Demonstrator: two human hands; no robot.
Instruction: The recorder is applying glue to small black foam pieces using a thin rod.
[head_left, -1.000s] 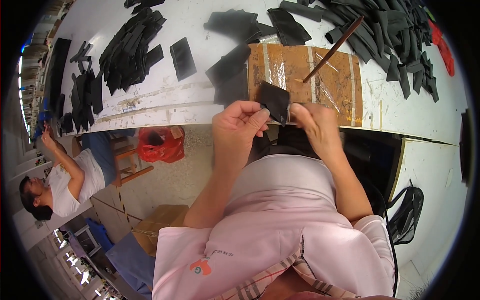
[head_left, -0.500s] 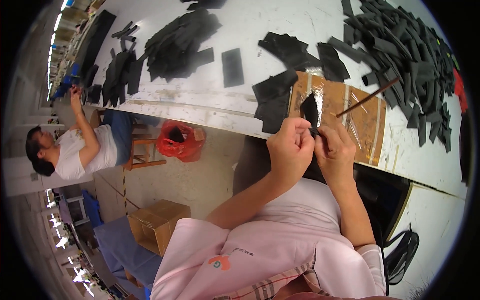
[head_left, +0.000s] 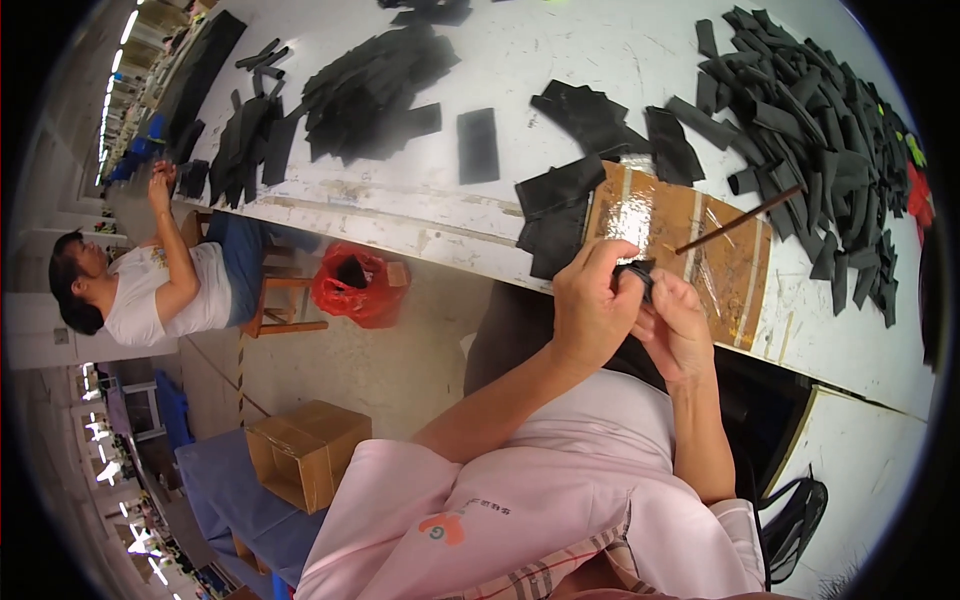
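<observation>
My left hand [head_left: 592, 308] and my right hand [head_left: 680, 325] meet over the near table edge. Between their fingertips is a small black fabric piece [head_left: 640, 274], folded or curled over; most of it is hidden by the fingers. Both hands are closed in a pinch on it. Just beyond them lies a brown board [head_left: 725, 305] with clear tape and shiny film on it. A thin dark rod [head_left: 740, 219] slants up from the board. Flat black fabric pieces [head_left: 556, 225] lie against the board's left side.
Rolled black pieces [head_left: 830, 140] form a big heap at the right. Stacks of flat black pieces [head_left: 375, 90] cover the left part of the white table [head_left: 500, 40]. Below the edge stand a red plastic bag [head_left: 365, 290] and a cardboard box [head_left: 310, 455]. A co-worker [head_left: 165, 285] sits at far left.
The black piece stuck up above my fingers before; now it is bunched down between them. My right hand has turned, showing more of its palm side. The view has shifted slightly.
</observation>
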